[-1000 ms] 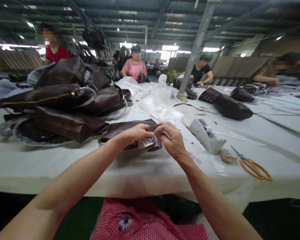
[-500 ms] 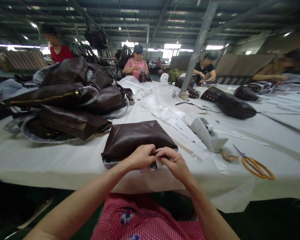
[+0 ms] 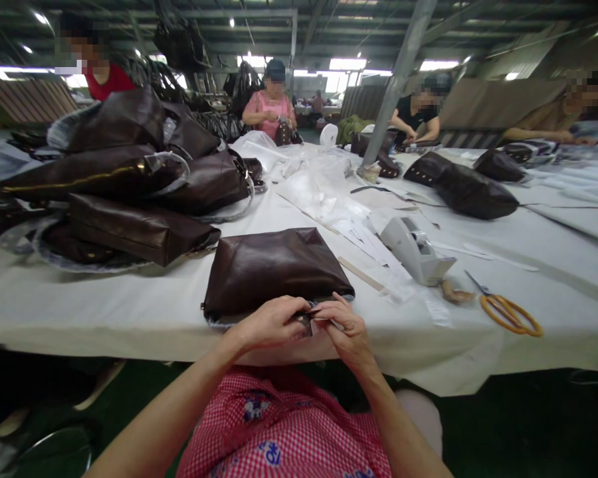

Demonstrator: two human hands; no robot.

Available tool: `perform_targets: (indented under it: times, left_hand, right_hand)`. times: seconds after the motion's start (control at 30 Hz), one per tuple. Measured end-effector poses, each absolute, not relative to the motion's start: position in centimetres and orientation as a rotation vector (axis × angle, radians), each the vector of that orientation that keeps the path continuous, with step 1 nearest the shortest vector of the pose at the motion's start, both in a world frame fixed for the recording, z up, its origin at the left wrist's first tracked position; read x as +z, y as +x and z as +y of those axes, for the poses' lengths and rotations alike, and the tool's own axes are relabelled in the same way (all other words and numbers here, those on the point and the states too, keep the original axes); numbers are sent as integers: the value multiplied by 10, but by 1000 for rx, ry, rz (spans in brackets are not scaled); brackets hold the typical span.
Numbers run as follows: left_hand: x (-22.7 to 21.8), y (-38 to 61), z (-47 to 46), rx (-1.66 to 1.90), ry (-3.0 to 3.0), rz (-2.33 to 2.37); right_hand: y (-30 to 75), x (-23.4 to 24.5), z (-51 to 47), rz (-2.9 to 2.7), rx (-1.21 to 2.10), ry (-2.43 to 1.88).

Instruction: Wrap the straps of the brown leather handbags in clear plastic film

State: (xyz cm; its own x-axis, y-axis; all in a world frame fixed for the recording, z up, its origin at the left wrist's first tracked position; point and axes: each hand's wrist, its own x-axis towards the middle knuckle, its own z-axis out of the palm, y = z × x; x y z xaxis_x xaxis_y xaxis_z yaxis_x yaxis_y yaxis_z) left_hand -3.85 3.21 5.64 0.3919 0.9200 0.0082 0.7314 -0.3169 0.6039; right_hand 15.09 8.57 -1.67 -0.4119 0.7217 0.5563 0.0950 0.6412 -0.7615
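Note:
A dark brown leather bag (image 3: 274,269) lies flat at the near edge of the white table (image 3: 129,312). My left hand (image 3: 272,323) and my right hand (image 3: 346,328) meet at the bag's near edge, both with fingers curled. They pinch a small dark part of the bag, a strap or fitting, with a bit of clear wrap on it; the piece itself is mostly hidden by my fingers.
A heap of brown bags (image 3: 129,179) is piled at the left. A white tape dispenser (image 3: 416,249) and orange-handled scissors (image 3: 508,312) lie to the right, with plastic sheets (image 3: 323,189) behind. Several other people work across the table. A grey post (image 3: 393,86) stands mid-table.
The bag, held partly raised a second ago, now lies flat on the table. Both hands have come down and toward me to its near edge, still pinching the small part.

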Motion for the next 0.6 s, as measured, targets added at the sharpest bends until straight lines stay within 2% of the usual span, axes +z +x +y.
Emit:
perform_targets:
  times: [0.07,0.17,0.27,0.37,0.6]
  left_hand:
    - [63,-49,26,498,2138,1360]
    - [70,-61,9,468,2150,1567]
    - [70,-68,-9,213,2198,1851]
    - [61,-71,-18,-15,2184,1935]
    - [44,-58,-7,45,2259,1930]
  right_hand:
    - [151,-19,86,-1866,813,-653]
    - [151,-20,86,-1827,832,-682]
    - [151,-20,85,-1805,858,-683]
    - [151,-22,87,-1796,905,-667]
    - [157,-27,99,-1713,1010,-691]
